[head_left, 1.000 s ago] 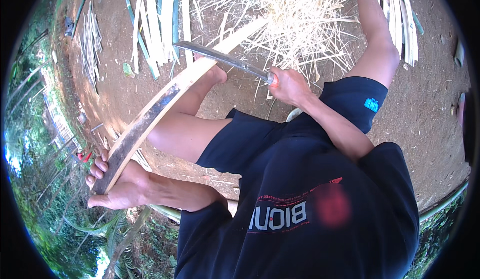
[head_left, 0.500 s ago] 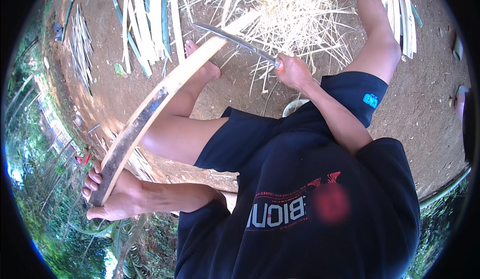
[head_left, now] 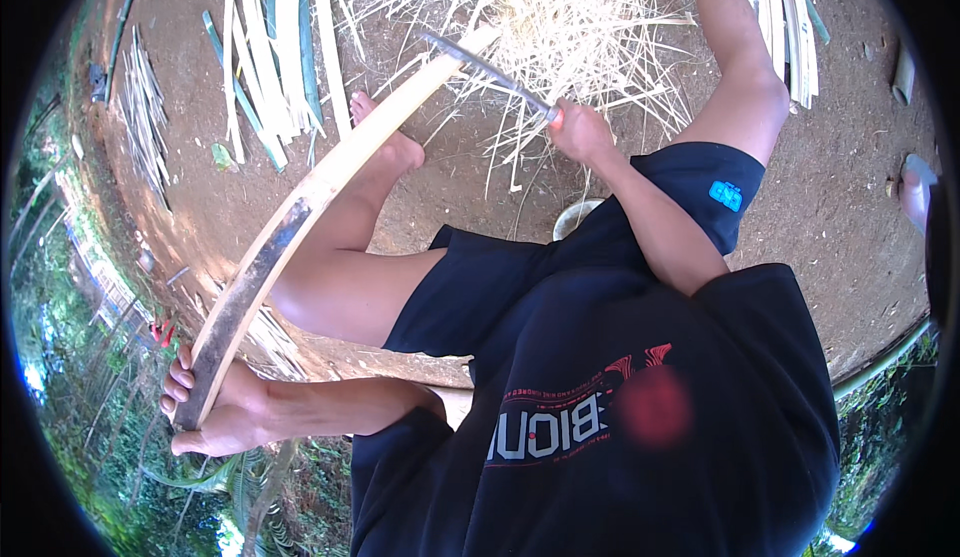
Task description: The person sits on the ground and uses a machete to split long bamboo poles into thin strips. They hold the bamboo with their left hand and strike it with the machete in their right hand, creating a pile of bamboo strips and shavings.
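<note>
Left hand (head_left: 212, 412) sits low and far out to the side, arm stretched across the body, fingers (head_left: 176, 387) curled tight in a full grip, knuckles outward. Right hand (head_left: 578, 129) is up front, arm extended forward and bent slightly at the elbow, fist closed firmly, wrist angled inward toward the left.

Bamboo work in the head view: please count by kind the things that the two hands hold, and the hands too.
Long bamboo slat, gripped at its near end by the left hand: 1
Knife, gripped by the right hand, blade across the slat's far end: 1
Hands, left hand and right hand: 2
Total: 4
</note>
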`<state>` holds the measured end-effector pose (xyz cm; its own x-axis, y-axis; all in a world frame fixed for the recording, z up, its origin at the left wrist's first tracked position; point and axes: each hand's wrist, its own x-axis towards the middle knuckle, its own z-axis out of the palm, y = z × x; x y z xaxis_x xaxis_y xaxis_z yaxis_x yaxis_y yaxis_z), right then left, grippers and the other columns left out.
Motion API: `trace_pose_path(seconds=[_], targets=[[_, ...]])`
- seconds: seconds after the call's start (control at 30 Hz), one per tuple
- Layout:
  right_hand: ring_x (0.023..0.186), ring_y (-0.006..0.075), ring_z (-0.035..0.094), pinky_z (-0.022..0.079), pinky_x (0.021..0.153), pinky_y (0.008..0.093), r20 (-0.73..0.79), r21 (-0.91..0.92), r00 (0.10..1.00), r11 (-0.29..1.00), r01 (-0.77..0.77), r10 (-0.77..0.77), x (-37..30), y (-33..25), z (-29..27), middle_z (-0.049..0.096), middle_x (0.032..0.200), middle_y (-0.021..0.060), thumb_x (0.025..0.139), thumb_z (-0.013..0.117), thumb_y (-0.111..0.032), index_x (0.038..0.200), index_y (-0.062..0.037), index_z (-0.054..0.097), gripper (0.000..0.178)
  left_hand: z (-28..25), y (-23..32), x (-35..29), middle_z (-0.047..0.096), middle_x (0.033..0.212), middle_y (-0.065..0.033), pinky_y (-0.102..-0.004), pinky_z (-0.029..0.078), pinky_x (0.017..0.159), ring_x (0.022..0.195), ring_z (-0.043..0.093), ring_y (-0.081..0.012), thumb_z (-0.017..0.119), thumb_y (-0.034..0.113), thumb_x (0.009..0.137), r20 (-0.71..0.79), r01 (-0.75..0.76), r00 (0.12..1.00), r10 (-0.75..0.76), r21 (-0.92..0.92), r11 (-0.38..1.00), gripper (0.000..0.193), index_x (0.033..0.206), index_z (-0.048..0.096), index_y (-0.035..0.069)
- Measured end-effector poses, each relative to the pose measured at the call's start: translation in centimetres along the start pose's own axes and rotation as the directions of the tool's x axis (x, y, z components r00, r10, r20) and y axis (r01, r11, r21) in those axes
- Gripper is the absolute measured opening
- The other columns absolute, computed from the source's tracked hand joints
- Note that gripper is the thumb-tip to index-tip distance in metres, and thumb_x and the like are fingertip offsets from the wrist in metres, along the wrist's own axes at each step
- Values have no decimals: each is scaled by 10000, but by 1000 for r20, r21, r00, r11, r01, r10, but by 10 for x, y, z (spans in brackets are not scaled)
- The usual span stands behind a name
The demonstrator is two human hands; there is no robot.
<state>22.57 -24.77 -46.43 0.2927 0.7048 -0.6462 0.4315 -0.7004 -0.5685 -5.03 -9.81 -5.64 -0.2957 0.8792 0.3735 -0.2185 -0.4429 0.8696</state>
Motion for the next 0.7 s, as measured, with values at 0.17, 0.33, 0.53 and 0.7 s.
trace_pose_path(seconds=[0.17,0.33,0.53,0.7], targets=[[891,407,664,515,826,493,15,-4,996,996,-84,84,20,3,-4,678,938,249,856,551,-236,1037,-27,623,286,-8,0,13,363,732,-33,-398,366,710,683,336,-199,203,673,970,18,27,999,-27,-36,999,642,812,426,92],[987,365,662,516,866,461,-1,26,970,969,-244,244,34,41,11,679,1038,216,856,581,-245,1102,-90,637,297,-23,-5,20,345,712,-42,-415,371,704,693,330,-215,203,692,958,29,40,999,-38,-76,996,657,793,407,89],[972,371,664,521,850,451,-9,6,978,978,-208,208,34,48,18,682,1038,223,830,603,-237,1135,-62,644,354,-28,-13,35,322,689,-44,-396,370,683,698,336,-215,137,714,943,-97,0,995,3,35,999,696,809,402,85],[764,335,693,543,728,440,72,203,989,969,-138,126,2,-8,-1,683,902,260,813,597,-175,1074,25,635,331,-37,-24,48,365,690,-21,-374,387,651,623,342,-182,130,733,931,76,41,997,-32,-132,990,711,794,425,101]])
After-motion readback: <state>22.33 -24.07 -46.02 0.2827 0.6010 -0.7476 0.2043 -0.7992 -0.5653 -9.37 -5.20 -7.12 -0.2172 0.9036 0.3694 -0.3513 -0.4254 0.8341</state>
